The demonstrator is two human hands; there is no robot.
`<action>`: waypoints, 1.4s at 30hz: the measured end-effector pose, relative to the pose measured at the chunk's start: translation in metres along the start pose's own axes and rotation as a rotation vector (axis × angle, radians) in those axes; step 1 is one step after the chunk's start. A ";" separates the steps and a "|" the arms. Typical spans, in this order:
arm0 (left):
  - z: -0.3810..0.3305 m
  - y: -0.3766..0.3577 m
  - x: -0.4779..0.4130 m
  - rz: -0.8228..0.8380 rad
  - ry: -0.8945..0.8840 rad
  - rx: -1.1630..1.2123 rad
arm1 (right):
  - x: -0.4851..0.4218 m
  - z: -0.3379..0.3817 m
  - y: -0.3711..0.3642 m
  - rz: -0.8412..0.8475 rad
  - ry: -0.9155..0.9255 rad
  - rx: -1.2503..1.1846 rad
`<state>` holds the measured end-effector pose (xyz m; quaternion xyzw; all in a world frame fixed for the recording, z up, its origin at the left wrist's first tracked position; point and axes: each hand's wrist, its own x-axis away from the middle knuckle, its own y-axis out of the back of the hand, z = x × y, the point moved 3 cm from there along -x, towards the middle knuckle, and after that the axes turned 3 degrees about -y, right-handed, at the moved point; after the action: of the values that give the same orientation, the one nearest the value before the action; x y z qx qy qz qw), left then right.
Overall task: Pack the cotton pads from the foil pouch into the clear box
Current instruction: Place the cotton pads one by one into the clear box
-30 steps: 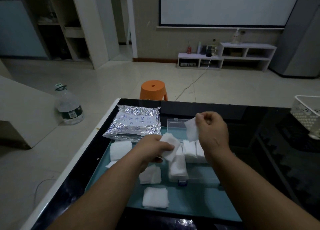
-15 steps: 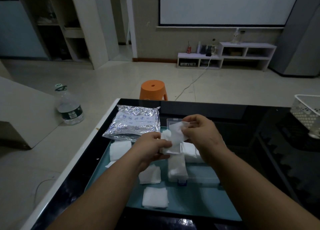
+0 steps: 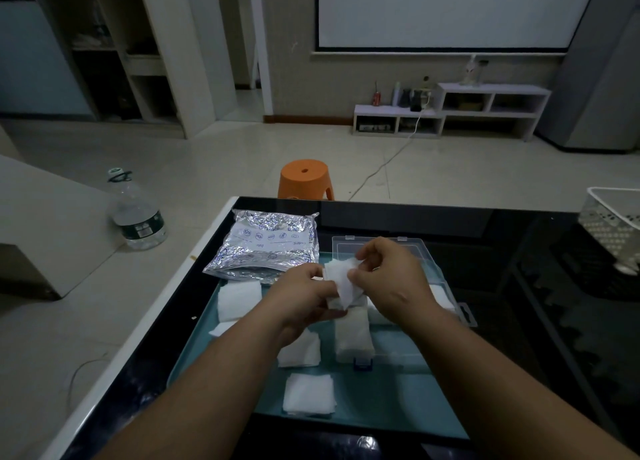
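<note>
Left hand [image 3: 301,297]: pinches cotton pad [image 3: 341,281], frame centre.
Right hand [image 3: 389,279]: pinches same pad, over clear box [image 3: 424,255].
Foil pouch [image 3: 266,245]: overlaps teal mat's [image 3: 381,407] upper-left corner.
Open room: mat's lower right.

A home living room: a projector screen [image 3: 446,9] above a low white media shelf [image 3: 450,111], tiled floor [image 3: 207,169], orange stool [image 3: 304,179].

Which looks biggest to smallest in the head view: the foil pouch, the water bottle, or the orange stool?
1. foil pouch
2. water bottle
3. orange stool, though the table hides its legs and it stands farther off.
</note>
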<state>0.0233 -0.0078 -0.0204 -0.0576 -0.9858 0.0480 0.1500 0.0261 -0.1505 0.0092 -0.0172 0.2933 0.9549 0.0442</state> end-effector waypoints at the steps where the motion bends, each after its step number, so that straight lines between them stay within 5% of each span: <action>1: 0.000 0.000 0.000 -0.001 0.003 -0.001 | 0.000 0.000 0.000 0.004 -0.003 0.018; 14: -0.001 0.009 -0.001 -0.022 -0.033 -0.169 | 0.000 0.010 0.008 0.090 0.109 0.102; 28: 0.000 0.000 0.000 0.076 0.048 0.015 | 0.005 0.011 0.006 0.021 0.238 0.215; 42: 0.001 0.002 -0.003 0.000 0.084 0.110 | 0.001 0.011 0.007 0.076 0.260 0.306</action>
<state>0.0262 -0.0067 -0.0223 -0.0514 -0.9745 0.0995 0.1944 0.0246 -0.1503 0.0220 -0.1222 0.4387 0.8898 -0.0278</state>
